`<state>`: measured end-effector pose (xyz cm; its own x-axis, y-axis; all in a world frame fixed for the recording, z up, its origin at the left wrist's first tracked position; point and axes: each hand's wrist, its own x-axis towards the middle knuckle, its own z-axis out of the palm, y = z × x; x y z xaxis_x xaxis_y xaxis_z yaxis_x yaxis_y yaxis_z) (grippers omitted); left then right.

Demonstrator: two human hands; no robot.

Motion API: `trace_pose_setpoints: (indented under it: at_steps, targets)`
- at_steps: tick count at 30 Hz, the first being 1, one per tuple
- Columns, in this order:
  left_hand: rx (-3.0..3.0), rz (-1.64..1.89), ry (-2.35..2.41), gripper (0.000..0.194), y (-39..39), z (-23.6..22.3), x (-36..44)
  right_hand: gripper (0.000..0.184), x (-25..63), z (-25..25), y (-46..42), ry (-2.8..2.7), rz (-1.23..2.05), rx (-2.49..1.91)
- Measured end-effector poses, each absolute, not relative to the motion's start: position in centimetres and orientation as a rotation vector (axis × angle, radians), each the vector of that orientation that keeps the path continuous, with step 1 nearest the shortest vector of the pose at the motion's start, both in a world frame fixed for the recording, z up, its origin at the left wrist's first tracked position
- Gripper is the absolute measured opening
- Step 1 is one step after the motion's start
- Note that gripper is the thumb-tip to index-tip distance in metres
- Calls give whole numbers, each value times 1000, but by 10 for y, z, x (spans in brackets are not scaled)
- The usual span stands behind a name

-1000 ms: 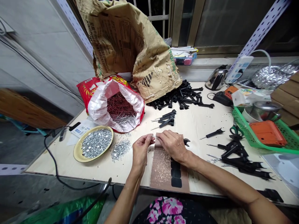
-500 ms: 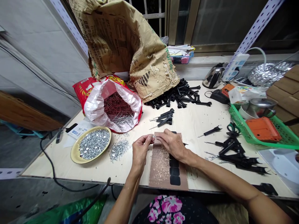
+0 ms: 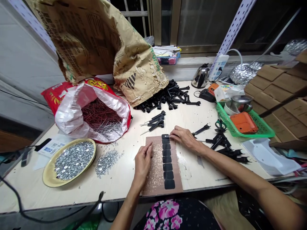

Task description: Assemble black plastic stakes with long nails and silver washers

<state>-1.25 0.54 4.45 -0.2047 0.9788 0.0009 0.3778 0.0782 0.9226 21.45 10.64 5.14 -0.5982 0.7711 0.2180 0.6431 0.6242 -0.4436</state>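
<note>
A brown board [image 3: 153, 183] lies before me, sprinkled with pale crumbs and bearing a column of black rounded pads [image 3: 168, 175]. My right hand [image 3: 184, 138] is at the top pad, thumb and fingers closed at the right end of a small silvery piece [image 3: 166, 136]. My left hand [image 3: 143, 158] rests over the board's left edge, fingers curled together; anything inside them is hidden. Left of it are loose metal washers [image 3: 107, 163] and a yellow dish [image 3: 49, 179] full of similar washers. Black plastic parts with metal shafts [image 3: 155, 121] lie beyond the board.
A red and white sack [image 3: 64, 119] of long nails or pins stands at left. Behind it, a torn paper bag [image 3: 144, 80] leans over piled black parts [image 3: 174, 95]. At right are scissors [image 3: 220, 125], a green basket [image 3: 266, 131], and stacked cardboard boxes [image 3: 275, 92].
My hands, together over the board's upper end with a small silvery piece, have parted. The right moved to the top pad, the left to the board's left edge. My view turned right.
</note>
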Motion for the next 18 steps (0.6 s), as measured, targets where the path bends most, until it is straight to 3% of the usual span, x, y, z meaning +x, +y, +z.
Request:
trace_pose_setpoints:
  at_steps: [5,10,14,18]
  targets:
    - [1492,1097,1807,41,0,34,-4,28,212,37,91,-2592,310,-958]
    - [1465,1112,1827,41,1,33,-2,27,216,38,54,-2805,270,-361]
    - [1443,1132,1840,41,1,34,-1,43,218,50,64,-2631,278,-813]
    - [1441,1162,1822,40,1,33,0,30,213,48,52,-2812,338,-368]
